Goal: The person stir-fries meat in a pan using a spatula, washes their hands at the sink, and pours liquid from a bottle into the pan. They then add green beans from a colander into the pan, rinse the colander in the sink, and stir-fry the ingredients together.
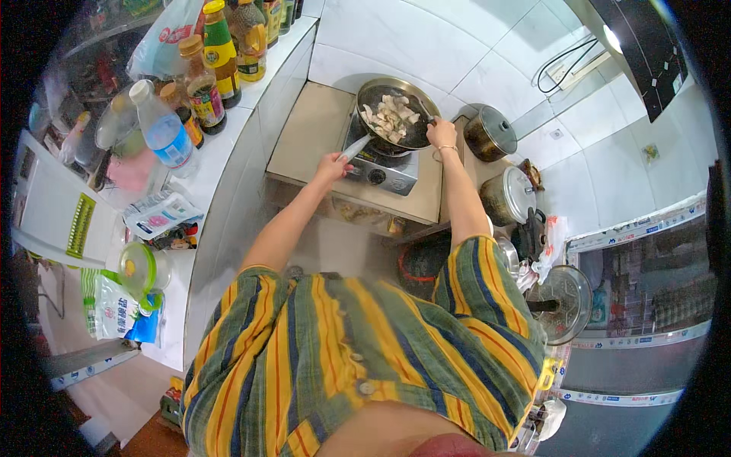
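My left hand (334,167) grips the pale handle (357,148) of a frying pan (374,93) at its lower left. The pan sits over a portable stove (394,181) with a round control knob (376,176). Inside the pan lie pale, whitish pieces of food (391,118), heaped towards the middle and left. At the pan's right rim, my right hand (441,133) is closed around a dark cooking utensil (425,108), which reaches into the pan. The utensil's working end is hard to make out.
Sauce and oil bottles (220,54) and a clear plastic bottle (165,128) line the left ledge. Right of the stove stand a lidded pot (491,134) and a larger pot (508,194). A glass lid (562,305) is by my right arm. A range hood (634,51) overhangs at upper right.
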The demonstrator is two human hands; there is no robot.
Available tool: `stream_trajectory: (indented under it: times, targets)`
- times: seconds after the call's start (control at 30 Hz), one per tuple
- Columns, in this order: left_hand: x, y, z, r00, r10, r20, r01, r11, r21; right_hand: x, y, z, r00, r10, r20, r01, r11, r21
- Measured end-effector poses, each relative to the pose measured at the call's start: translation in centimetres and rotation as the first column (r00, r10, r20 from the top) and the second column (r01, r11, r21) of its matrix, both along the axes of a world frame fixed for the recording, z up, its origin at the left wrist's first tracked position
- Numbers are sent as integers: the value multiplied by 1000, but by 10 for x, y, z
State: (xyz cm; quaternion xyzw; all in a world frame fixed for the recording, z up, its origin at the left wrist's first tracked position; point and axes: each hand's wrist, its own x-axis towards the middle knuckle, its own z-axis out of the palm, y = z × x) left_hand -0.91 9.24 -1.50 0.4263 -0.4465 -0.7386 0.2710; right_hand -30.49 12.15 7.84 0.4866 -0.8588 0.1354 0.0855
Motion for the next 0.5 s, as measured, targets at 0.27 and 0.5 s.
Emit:
stream_trajectory:
  times: [0.27,0.5]
  targets:
    - [1,-6,-13,999,-35,-19,35,999,-14,27,1,-4,957,287,31,-288,944,158]
    - [4,-5,-2,996,-67,67,70,997,-37,15,60,89,942,274,192,-311,928,206]
